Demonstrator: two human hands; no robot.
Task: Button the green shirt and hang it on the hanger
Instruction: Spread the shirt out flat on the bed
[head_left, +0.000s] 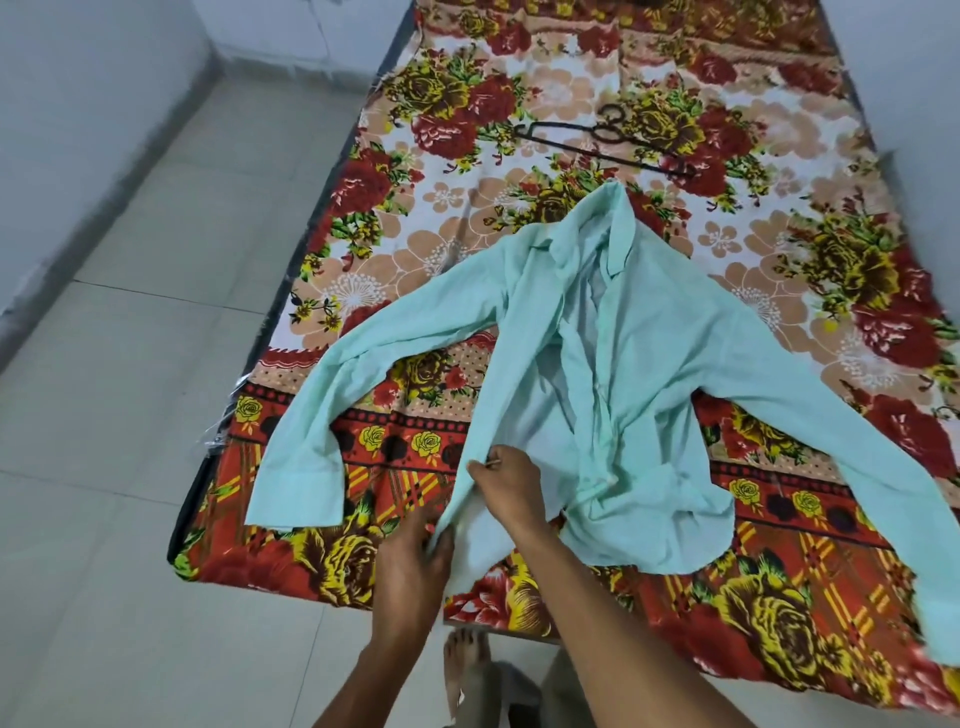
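Both hands at 6 o'clock in the head view, pinching one front edge of the green shirt (649, 374): left hand (415, 561) nearer the hem, right hand (506, 486) a little higher on that edge. Lies face up, unbuttoned, sleeves spread, on the floral bedsheet (467, 249). Hanger (602, 135) well apart at 12 o'clock, beyond the collar. Best to draw this edge flat across to meet the other front, line up the hems, then start at one end and work button by button.
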